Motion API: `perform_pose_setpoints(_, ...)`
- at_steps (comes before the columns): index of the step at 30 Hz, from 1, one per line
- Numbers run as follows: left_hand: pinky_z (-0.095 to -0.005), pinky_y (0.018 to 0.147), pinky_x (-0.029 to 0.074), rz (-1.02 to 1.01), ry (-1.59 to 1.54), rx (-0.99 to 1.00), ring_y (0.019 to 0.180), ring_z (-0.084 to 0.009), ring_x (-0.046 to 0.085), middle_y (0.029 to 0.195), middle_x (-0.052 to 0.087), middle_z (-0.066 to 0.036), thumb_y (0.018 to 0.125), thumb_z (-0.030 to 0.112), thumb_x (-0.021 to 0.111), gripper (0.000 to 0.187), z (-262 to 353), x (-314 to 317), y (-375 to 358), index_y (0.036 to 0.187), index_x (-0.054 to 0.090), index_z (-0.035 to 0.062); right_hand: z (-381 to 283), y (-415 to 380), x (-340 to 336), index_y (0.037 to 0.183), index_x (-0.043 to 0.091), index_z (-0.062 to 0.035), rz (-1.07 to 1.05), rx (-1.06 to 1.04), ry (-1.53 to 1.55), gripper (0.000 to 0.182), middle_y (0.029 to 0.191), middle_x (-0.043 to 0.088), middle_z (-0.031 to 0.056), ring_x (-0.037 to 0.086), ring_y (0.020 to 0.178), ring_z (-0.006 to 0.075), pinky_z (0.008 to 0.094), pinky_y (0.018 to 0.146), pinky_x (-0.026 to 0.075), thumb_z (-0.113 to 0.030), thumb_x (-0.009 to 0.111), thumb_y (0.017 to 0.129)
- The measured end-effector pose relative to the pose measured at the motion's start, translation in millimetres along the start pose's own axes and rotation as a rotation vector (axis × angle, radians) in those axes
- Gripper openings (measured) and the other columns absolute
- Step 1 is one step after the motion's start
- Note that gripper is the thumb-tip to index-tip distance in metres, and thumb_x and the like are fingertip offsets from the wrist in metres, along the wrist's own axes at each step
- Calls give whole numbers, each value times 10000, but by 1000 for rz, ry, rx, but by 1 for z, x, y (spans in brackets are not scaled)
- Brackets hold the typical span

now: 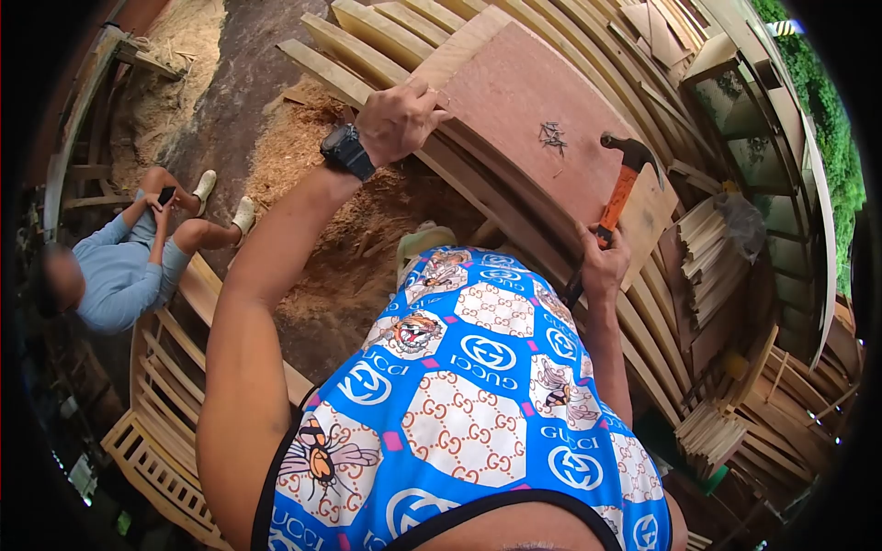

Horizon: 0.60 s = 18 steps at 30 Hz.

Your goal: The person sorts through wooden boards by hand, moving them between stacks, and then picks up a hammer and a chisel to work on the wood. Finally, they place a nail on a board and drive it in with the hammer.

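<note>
My right hand [606, 261] is wrapped round the lower handle of a claw hammer [621, 191], which has an orange grip and a dark metal head. The hammer lies over a reddish-brown wooden board [514, 92], its head above the board's right part. A small loose pile of nails [552, 137] rests on the board, left of the hammer head. At the board's left end, my left hand [401, 121] is closed with its fingers bent together by the edge. Whatever it pinches there is hidden or too small to make out. A dark watch [347, 151] is on that wrist.
Pale timber strips [367, 46] lie beneath and beyond the board. More stacked wood [712, 262] stands at the right. Sawdust [303, 184] covers the ground at left. A seated person [129, 266] holds a phone, near a slatted wooden piece [161, 459].
</note>
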<state>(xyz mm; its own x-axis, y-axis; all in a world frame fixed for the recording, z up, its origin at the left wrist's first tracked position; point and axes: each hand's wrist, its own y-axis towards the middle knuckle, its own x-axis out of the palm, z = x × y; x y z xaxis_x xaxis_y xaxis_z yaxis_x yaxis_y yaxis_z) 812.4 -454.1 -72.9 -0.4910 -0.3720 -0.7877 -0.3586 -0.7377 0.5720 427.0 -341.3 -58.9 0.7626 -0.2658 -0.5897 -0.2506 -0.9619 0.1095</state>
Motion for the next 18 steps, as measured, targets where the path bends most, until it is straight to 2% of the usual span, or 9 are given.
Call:
perform_pose_setpoints(2,-418,551,562,40,-6,-41,733,-294,698,891,645,-103,902,389,738,351,19,-2,0,894,677,43,11,0,0,855,663,26,0,-22,-19,231,953,603,13,548,737,86,261,646,436,-165,793,867)
perform_pose_setpoints(4,-396,559,570,79,146,-217,775,-292,697,893,630,-101,858,577,711,502,45,8,0,851,662,77,19,1,-7,855,666,14,1,-36,-41,222,924,600,5,541,713,83,260,632,432,-169,789,870)
perform_pose_setpoints(9,-440,602,571,122,148,-470,804,-346,696,917,646,-145,830,570,756,542,69,27,4,858,636,43,8,7,-12,879,670,17,-42,15,-25,220,971,644,39,597,761,100,260,654,445,-173,781,873)
perform_pose_setpoints(11,-495,640,570,81,40,-713,854,-383,699,965,678,-196,800,540,799,550,82,23,10,863,621,24,-5,11,-14,887,678,14,46,-200,-136,214,984,687,76,645,813,111,258,683,469,-177,774,877)
perform_pose_setpoints(12,-495,640,570,82,36,-719,854,-383,699,965,678,-196,800,540,799,550,86,28,10,863,621,24,-14,14,-17,890,681,13,77,-273,-176,212,988,701,89,661,830,115,257,692,477,-178,772,878)
perform_pose_setpoints(14,-525,662,565,300,-92,-918,864,-414,699,966,694,-220,784,511,824,537,95,41,9,884,620,24,-38,17,-20,981,679,26,33,-318,-240,193,1110,669,132,690,893,187,306,750,536,-123,754,884)
perform_pose_setpoints(15,-525,662,565,304,-96,-926,864,-414,699,966,694,-220,784,511,824,537,100,40,10,884,620,24,-53,17,-20,981,679,26,29,-324,-246,193,1110,669,132,690,893,187,306,750,536,-123,754,884)
perform_pose_setpoints(17,-526,701,572,226,-151,-1101,850,-438,705,886,712,-220,815,479,804,479,112,37,11,876,648,30,-81,17,-20,1054,667,-3,-230,-51,75,190,908,680,68,659,706,123,267,647,515,-97,741,906)
perform_pose_setpoints(18,-526,701,572,228,-158,-1106,850,-438,705,886,712,-220,815,479,804,479,113,35,14,876,648,30,-86,21,-20,1173,625,-21,-344,51,61,280,768,637,-4,583,575,64,229,562,464,-72,728,918)
